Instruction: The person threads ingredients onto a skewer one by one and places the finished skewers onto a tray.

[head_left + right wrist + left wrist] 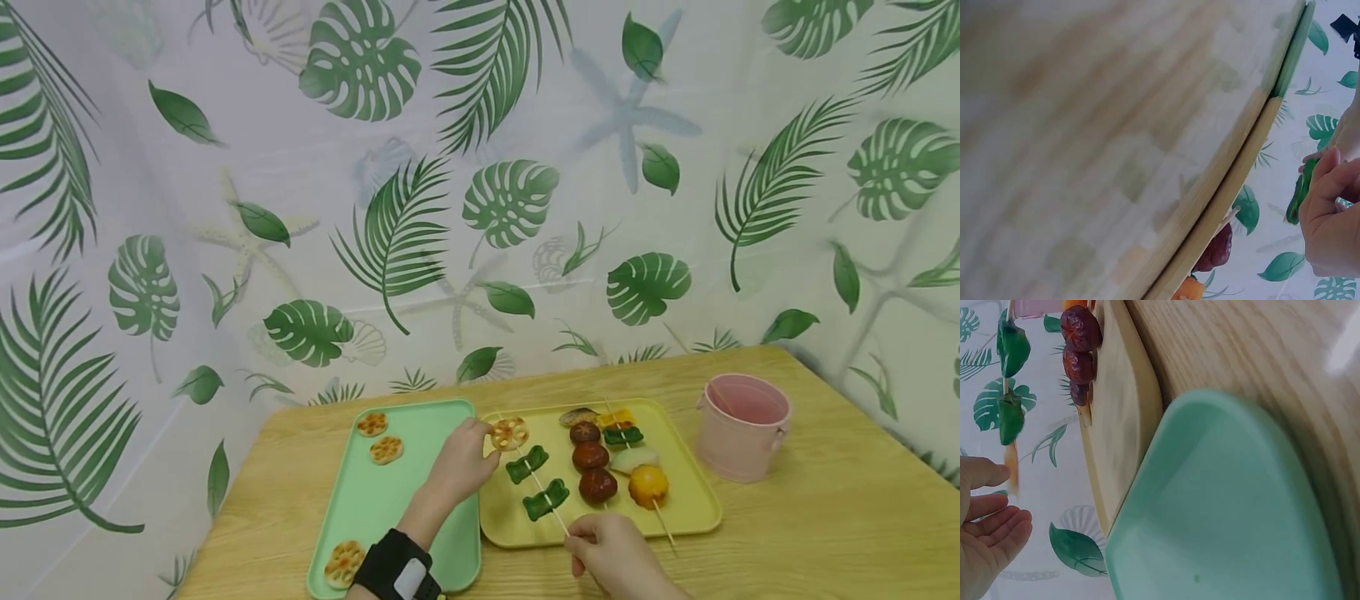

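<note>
My right hand (615,554) pinches the lower end of a wooden skewer (534,477). Two folded green pepper pieces (546,500) are threaded along it, with a browned lotus root slice (510,434) near its tip. At that slice's left edge is my left hand (459,462), thumb and fingertips around the rim. The left wrist view shows the slice (1012,467) edge-on and blurred beside the fingers. In the right wrist view, my right hand's (1335,212) curled fingers partly hide a green pepper piece (1300,194).
A yellow tray (517,533) carries a skewer of brown mushroom-like balls (591,456) and a mixed skewer with an orange ball (648,486). Left of it, a green tray (405,500) bears loose lotus slices (386,450). A pink bucket (742,429) containing a thin stick stands right.
</note>
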Available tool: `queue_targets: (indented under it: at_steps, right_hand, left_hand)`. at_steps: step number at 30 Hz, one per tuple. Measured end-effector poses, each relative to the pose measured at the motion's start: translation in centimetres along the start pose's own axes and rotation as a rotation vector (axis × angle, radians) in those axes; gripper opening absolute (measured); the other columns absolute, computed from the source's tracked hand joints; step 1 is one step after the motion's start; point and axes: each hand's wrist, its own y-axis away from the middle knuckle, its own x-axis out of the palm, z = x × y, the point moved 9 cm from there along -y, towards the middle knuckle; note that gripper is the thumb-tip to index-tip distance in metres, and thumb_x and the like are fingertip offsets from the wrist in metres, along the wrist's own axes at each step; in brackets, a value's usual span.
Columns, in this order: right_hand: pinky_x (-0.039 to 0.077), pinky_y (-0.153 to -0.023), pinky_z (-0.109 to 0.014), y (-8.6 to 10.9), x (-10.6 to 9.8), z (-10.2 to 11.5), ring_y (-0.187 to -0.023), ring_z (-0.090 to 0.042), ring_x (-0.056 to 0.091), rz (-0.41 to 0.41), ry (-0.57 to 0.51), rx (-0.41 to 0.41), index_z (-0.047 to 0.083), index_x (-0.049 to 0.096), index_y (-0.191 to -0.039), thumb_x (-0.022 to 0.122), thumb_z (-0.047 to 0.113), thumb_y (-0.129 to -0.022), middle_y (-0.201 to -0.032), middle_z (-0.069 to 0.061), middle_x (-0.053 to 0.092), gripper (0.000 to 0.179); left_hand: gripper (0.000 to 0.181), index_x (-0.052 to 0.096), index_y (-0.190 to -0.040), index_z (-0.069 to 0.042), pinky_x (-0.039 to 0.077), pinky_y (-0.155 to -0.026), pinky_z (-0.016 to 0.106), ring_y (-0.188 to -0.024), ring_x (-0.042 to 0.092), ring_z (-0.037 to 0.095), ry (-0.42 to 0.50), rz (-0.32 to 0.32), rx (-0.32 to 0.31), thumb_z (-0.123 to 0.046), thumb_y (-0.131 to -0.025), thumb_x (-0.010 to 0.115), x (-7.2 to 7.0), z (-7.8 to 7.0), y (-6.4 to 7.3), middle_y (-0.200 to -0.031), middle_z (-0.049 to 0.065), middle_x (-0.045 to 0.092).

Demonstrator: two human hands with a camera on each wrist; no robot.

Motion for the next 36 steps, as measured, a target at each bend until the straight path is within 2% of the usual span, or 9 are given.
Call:
queue_targets:
  at_steps: [6,10,14,18,22,24,26,31,36]
  right_hand:
    - [0.033,-0.037,-0.022,-2.1,-1.4,0.1,-0.033,-0.005,0.037,-0.092,0.061,0.001,0.000,0.066,-0.079,0.053,0.004,-0.090,-0.055,-0.001,0.056,0.018]
    - [0.031,-0.037,-0.020,-3.3,-1.9,-0.8,-0.032,-0.006,0.038,-0.148,0.108,0.083,0.001,0.066,-0.075,0.055,0.003,-0.089,-0.054,-0.002,0.057,0.018]
    - [0.035,-0.038,-0.020,-3.9,-1.6,-2.0,-0.032,-0.006,0.040,-0.142,0.127,0.168,0.000,0.067,-0.077,0.055,0.003,-0.089,-0.053,-0.003,0.058,0.017]
    - [0.040,-0.041,-0.022,-4.1,-1.3,-2.2,-0.033,-0.008,0.045,-0.125,0.150,0.180,-0.001,0.068,-0.076,0.055,0.002,-0.088,-0.052,-0.003,0.058,0.018]
    - [0.040,-0.041,-0.021,-4.5,-1.5,-2.2,-0.033,-0.009,0.048,-0.128,0.167,0.189,0.000,0.065,-0.066,0.055,0.001,-0.087,-0.052,-0.004,0.058,0.023]
    - [0.038,-0.040,-0.020,-4.7,-1.7,-2.3,-0.033,-0.009,0.048,-0.139,0.173,0.196,0.001,0.062,-0.061,0.054,0.000,-0.087,-0.050,-0.004,0.057,0.028]
    - [0.036,-0.039,-0.019,-4.9,-1.5,-2.2,-0.032,-0.009,0.048,-0.137,0.173,0.189,0.002,0.059,-0.057,0.053,-0.001,-0.087,-0.050,-0.004,0.057,0.030]
    - [0.035,-0.039,-0.019,-5.1,-0.4,-2.1,-0.031,-0.008,0.046,-0.104,0.184,0.163,0.003,0.057,-0.056,0.052,-0.001,-0.086,-0.048,-0.003,0.056,0.031]
    - [0.035,-0.039,-0.020,-4.7,-0.1,-2.1,-0.031,-0.008,0.046,-0.097,0.199,0.180,0.004,0.059,-0.057,0.051,-0.002,-0.086,-0.045,-0.002,0.054,0.030]
  left_hand:
    - [0.024,0.064,-0.104,0.006,0.048,-0.072,0.037,-0.086,0.057,0.026,0.035,0.030,-0.030,-0.007,-0.084,0.065,-0.3,1.5,1.2,-0.096,0.016,0.060]
    - [0.025,0.064,-0.105,0.007,0.047,-0.073,0.039,-0.087,0.057,0.028,0.057,0.092,-0.052,-0.005,-0.084,0.064,-1.0,2.8,3.2,-0.098,0.018,0.060]
    - [0.031,0.062,-0.107,0.009,0.048,-0.075,0.042,-0.091,0.057,0.032,0.044,0.176,-0.131,-0.008,-0.082,0.067,-2.5,5.4,6.6,-0.100,0.019,0.059]
    - [0.042,0.061,-0.108,0.008,0.045,-0.082,0.048,-0.100,0.055,0.038,0.000,0.232,-0.254,-0.013,-0.074,0.074,-4.5,9.1,10.7,-0.105,0.019,0.059]
    - [0.052,0.060,-0.110,0.007,0.041,-0.086,0.053,-0.101,0.052,0.040,0.010,0.311,-0.296,-0.012,-0.067,0.080,-5.2,11.6,14.0,-0.107,0.020,0.057]
    - [0.053,0.059,-0.110,0.008,0.041,-0.085,0.053,-0.098,0.052,0.039,0.020,0.340,-0.280,-0.011,-0.066,0.081,-5.1,12.2,14.6,-0.104,0.018,0.056]
    - [0.051,0.059,-0.109,0.008,0.043,-0.082,0.051,-0.093,0.052,0.036,0.010,0.342,-0.265,-0.008,-0.065,0.080,-4.9,12.6,14.8,-0.100,0.017,0.056]
    - [0.042,0.061,-0.102,0.010,0.044,-0.069,0.042,-0.078,0.048,0.024,-0.014,0.296,-0.237,-0.003,-0.064,0.074,-4.8,13.3,14.9,-0.089,0.012,0.054]
    - [0.042,0.061,-0.103,0.012,0.044,-0.070,0.042,-0.080,0.049,0.026,-0.008,0.292,-0.244,-0.005,-0.066,0.072,-4.7,13.9,15.0,-0.092,0.016,0.055]
